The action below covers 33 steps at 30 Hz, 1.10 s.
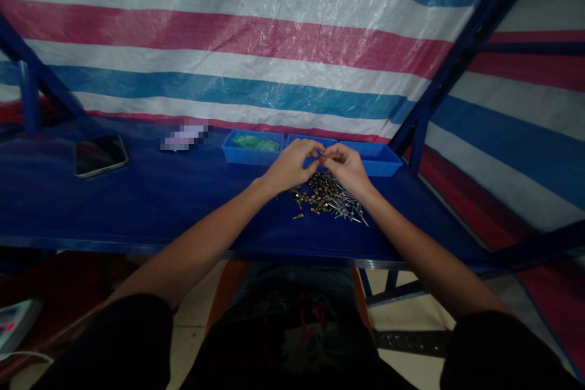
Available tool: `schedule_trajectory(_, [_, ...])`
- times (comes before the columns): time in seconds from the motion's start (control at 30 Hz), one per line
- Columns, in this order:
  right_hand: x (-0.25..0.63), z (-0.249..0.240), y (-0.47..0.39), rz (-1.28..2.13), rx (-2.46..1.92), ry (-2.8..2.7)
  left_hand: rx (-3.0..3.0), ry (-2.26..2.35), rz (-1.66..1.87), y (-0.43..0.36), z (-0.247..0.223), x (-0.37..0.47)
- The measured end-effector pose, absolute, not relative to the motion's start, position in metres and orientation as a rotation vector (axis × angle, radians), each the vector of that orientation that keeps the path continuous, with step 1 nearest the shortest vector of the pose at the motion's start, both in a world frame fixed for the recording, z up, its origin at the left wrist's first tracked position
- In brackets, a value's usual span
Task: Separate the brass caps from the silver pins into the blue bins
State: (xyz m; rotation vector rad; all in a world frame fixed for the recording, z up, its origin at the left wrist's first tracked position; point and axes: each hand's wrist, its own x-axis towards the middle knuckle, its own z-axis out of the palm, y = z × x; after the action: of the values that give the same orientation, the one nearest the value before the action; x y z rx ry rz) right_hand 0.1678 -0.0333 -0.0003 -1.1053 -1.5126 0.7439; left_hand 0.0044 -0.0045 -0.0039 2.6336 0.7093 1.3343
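My left hand (295,164) and my right hand (348,169) meet above the blue table, thumbs and forefingers pinched close together. Something tiny seems to sit between the fingertips, too small to make out. Just below them lies a heap of small metal parts. Its left side is short brass-coloured pieces (315,196); to the right are silver pins with long thin shanks (345,204), rivet-like in shape. A few brass pieces lie loose at the heap's near left edge. Part of the heap is hidden by my hands.
Behind my hands stand blue trays in a row: the left tray (247,157) holds green plastic material, and the right tray (384,166) reaches the frame post. A phone (101,154) and a blurred-out item (185,136) lie left on the table (150,207). Striped sheeting (228,30) hangs behind.
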Motion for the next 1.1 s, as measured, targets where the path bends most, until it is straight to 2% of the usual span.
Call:
schedule_trajectory(0.5, [0.167,-0.014,-0.024,0.696,-1.104,-1.613,2.663,0.675,1.146,-0.009,-0.002,0.006])
schedule_trajectory(0.7, [0.163,-0.012,-0.027,0.687,-1.056,-1.57,2.533,0.787,1.244,-0.007,0.004,0.003])
schedule_trajectory(0.93, [0.166,-0.007,-0.038,0.23,-1.177,-1.831,2.145,0.882,1.256,-0.002,0.003,0.005])
schedule_trajectory(1.1, [0.167,-0.004,-0.041,0.067,-1.191,-1.87,2.081,0.821,1.203,-0.001,-0.001,0.008])
